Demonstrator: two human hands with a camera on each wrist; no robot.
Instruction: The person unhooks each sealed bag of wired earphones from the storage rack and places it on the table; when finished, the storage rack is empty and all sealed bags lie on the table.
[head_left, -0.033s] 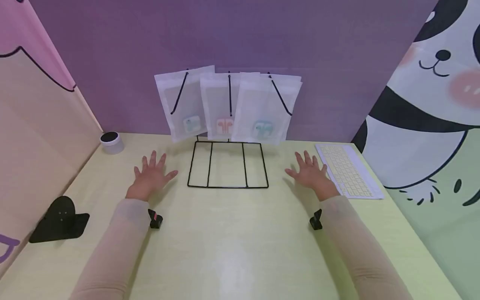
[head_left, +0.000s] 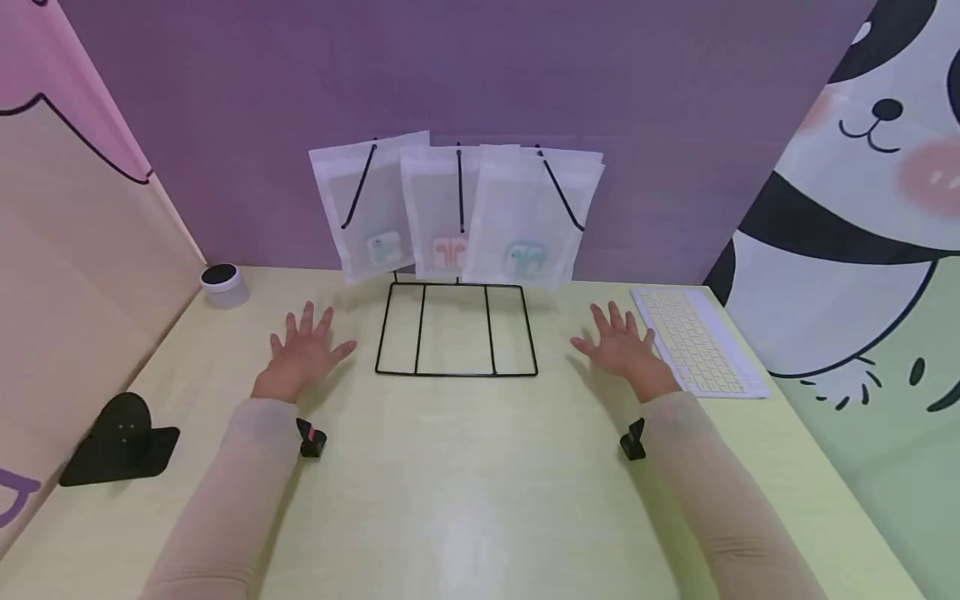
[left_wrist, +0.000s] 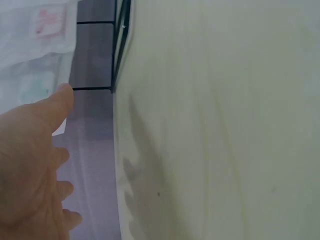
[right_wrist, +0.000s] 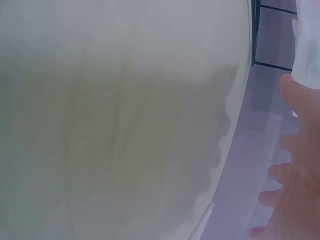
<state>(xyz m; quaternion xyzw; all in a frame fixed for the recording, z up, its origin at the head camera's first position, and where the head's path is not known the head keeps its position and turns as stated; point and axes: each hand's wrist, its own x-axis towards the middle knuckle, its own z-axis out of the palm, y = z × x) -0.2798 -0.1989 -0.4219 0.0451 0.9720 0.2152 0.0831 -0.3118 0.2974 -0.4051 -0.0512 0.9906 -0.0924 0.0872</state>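
My left hand [head_left: 302, 360] is spread over the table, left of a black wire rack [head_left: 456, 375], and holds nothing. On the rack's other side my right hand [head_left: 621, 350] has its fingers apart, also holding nothing, close to a white keyboard [head_left: 693, 337]. Three groups of white translucent pouches hang on the rack's prongs: a left pouch [head_left: 367, 200], a middle pouch [head_left: 435, 200] and a right pouch [head_left: 517, 208]. Small earphone-shaped items, blue-green and pink, show through their lower parts. Both wrist views show the thumbs extended, with shadows on the table below.
A small white round container [head_left: 225, 287] with a black top stands at the back left. Nearer on the left is a black bookend-like stand [head_left: 123, 442]. A purple wall [head_left: 465, 67] rises behind the pale table [head_left: 465, 475]; printed panels flank it.
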